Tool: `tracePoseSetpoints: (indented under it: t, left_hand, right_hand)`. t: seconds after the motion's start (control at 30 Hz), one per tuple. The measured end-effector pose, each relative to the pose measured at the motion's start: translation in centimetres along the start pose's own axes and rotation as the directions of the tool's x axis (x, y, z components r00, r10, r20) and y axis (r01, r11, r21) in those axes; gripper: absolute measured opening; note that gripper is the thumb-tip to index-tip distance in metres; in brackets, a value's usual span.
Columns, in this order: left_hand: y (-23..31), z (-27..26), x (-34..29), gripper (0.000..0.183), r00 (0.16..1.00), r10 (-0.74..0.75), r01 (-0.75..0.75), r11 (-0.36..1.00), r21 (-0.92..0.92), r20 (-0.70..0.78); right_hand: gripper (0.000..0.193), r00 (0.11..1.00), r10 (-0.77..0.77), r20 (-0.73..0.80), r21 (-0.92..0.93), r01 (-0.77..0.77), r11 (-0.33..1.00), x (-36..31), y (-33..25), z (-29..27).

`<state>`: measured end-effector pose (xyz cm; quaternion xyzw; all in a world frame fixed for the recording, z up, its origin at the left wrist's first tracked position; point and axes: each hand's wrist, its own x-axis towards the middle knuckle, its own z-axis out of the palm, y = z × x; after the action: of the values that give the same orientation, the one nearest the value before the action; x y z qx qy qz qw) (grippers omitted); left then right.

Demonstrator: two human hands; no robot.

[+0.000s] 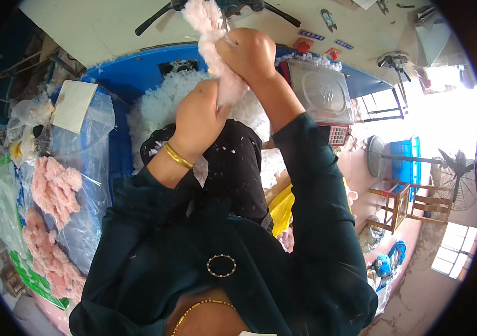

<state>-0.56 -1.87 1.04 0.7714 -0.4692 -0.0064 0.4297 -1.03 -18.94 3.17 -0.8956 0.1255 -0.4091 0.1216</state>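
A: What is the biggest thing in front of you?

B: Your blue worktop, which runs across the far middle of the view. A heap of white fluffy stuffing lies on it, just beyond your knees.

A: And to your left?

B: A clear plastic bag stands there, with pink furry pieces showing through it, and more of them lower down toward the near left. A flat white card rests on top of the bag.

A: On the right?

B: A weighing scale with a steel pan sits at the far right of the worktop. Well apart from it, further right, there is a standing fan beside a wooden frame.

A: Where is the piece you are working on?

B: The pink furry piece is raised in front of you, above the stuffing, between both your hands. Its upper end sticks out toward the far side, past your fingers.

A: How are your hands set?

B: Your right hand is closed in a fist around the upper part of the piece. Your left hand is just below it, fingers pressed together and gripping the lower part; a gold bangle sits on that wrist. The two hands nearly touch.
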Motion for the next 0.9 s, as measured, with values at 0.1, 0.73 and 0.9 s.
tracePoseSetpoints:
  t: [0.1, 0.73, 0.9]
  left_hand:
    - [-1.4, 0.6, -1.8, 0.036, 0.966, 0.237, -0.236, 0.971, 0.019, -0.102]
    - [0.7, 5.8, -3.5, 0.027, 0.926, -0.377, 0.280, 0.658, -0.699, 0.016]
    - [-0.3, 2.0, -1.0, 0.022, 0.970, -0.242, 0.129, 0.581, -0.803, -0.020]
  right_hand:
    - [0.024, 0.994, 0.081, 0.071, 0.030, -0.083, 0.996, -2.1, -1.4, -1.8]
    - [0.032, 0.926, 0.344, 0.154, -0.073, -0.337, 0.939, -0.9, -2.8, -1.0]
    - [0.033, 0.920, 0.306, 0.245, -0.078, -0.296, 0.952, -1.1, -2.9, -2.3]
